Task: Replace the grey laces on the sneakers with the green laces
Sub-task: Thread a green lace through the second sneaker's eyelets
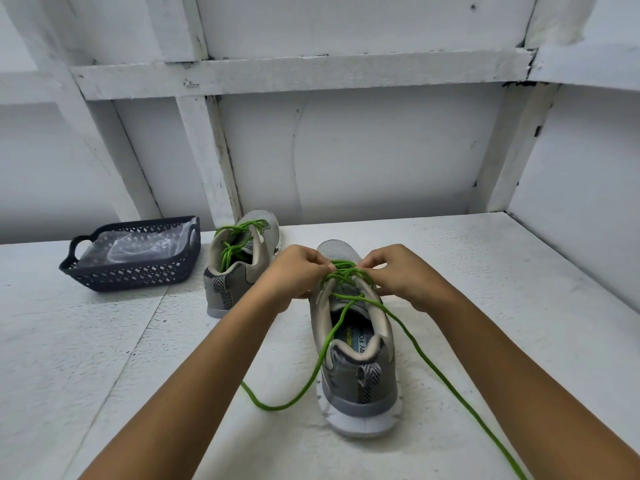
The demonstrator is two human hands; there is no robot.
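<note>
– While the two hands work so close together, what exactly do they hold?

– The left hand (298,275) and the right hand (398,275) each pinch the green lace (341,278) with curled fingertips. They are at the upper eyelets of the near sneaker (356,358), which stands between them and just below, heel toward the person.

– How should this step be done well?

– In my opinion, both sides should be pulled with equal force, so the crossings lie flat and without twist. Then compare the loose parts: one free end (277,407) curls under the left forearm, and the other end (450,382) runs away under the right forearm. They should be similar in length before any knot.

– Please count, from the left.

– Well to the left of the left hand stands one dark basket (138,275) with one clear plastic bag (135,245) inside; I cannot tell what the bag contains. Just left of the left hand stands the second sneaker (242,265), already carrying the second green lace (235,244). So there are two sneakers and two green laces. I see no grey laces.
</note>
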